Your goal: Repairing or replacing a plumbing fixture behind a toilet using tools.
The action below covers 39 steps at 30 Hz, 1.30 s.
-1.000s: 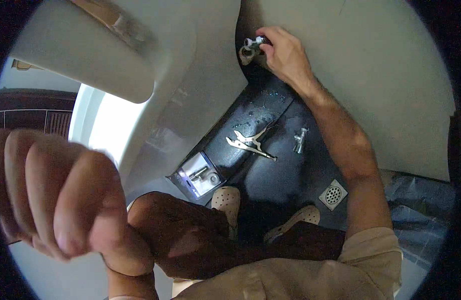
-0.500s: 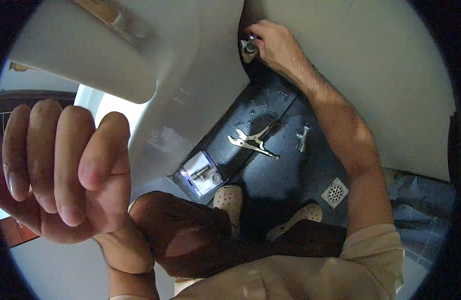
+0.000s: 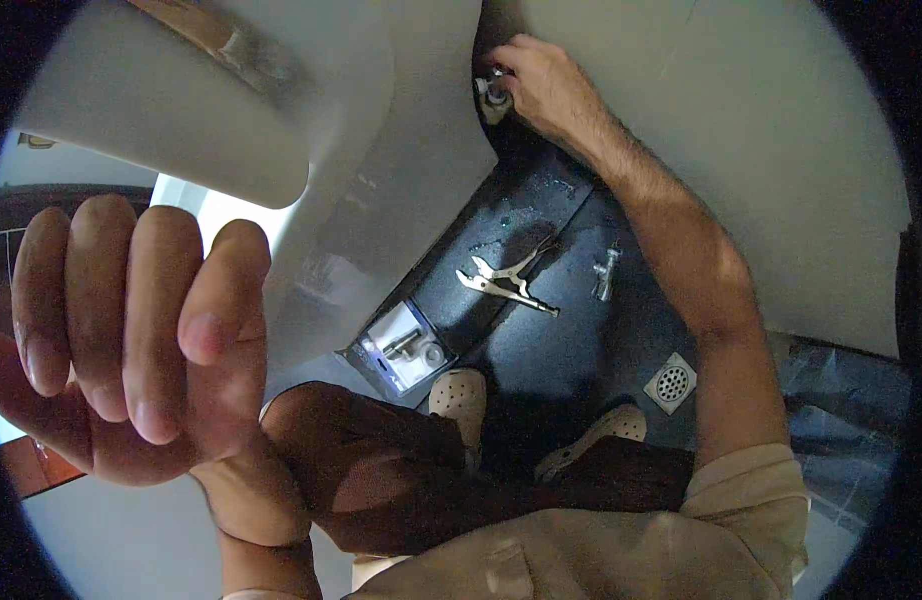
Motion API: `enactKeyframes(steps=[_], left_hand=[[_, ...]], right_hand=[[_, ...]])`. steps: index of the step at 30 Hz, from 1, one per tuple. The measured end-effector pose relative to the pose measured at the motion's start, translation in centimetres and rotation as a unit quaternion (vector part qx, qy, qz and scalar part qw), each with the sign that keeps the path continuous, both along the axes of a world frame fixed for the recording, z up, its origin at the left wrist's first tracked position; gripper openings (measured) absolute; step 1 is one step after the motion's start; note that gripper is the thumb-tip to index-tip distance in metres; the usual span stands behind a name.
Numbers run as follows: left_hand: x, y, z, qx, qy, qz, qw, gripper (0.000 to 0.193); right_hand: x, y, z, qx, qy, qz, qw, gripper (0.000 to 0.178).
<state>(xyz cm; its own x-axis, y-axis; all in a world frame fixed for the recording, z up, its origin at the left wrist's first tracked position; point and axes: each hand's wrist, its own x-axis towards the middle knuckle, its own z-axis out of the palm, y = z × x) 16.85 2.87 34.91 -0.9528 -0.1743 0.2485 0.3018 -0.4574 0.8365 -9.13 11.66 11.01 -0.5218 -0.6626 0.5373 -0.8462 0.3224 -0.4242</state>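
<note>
In the head view, the right hand (image 3: 553,88) at upper centre grasps a chrome fitting (image 3: 499,72), which sits at its fingertips; the fingers hide most of it, and its shape is unclear. The left hand (image 3: 156,340), released and half-curled, fills the left side. Locking pliers (image 3: 501,292) and a chrome valve (image 3: 605,275) lie mid-frame on the wet dark floor (image 3: 541,355).

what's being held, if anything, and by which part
The right hand holds a small chrome fitting; exactly which part is hidden. The left hand, loosely curled, shows nothing in it.
</note>
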Motion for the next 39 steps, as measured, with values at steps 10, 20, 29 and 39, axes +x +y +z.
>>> enactKeyframes(steps=[10,20,29,39], left_hand=[[0.0,0.0,-0.1,0.002,0.003,-0.007,1.0,0.017],[-0.2,0.2,-0.3,-0.001,-0.018,-0.026,0.999,0.015],[-0.3,0.2,-0.5,-0.009,-0.01,-0.036,0.999,0.013],[0.0,-0.3,-0.6,-0.015,-0.016,-0.037,0.999,0.017]], right_hand=[[-0.3,0.1,0.4,0.001,-0.023,0.037,0.999,0.028],[-1.2,0.1,-2.4,-0.038,-0.146,0.057,0.987,0.036],[0.4,-0.5,-3.3,-0.093,-0.111,0.003,0.99,0.035],[-1.5,0.1,-2.6,-0.056,-0.047,0.076,0.994,0.031]])
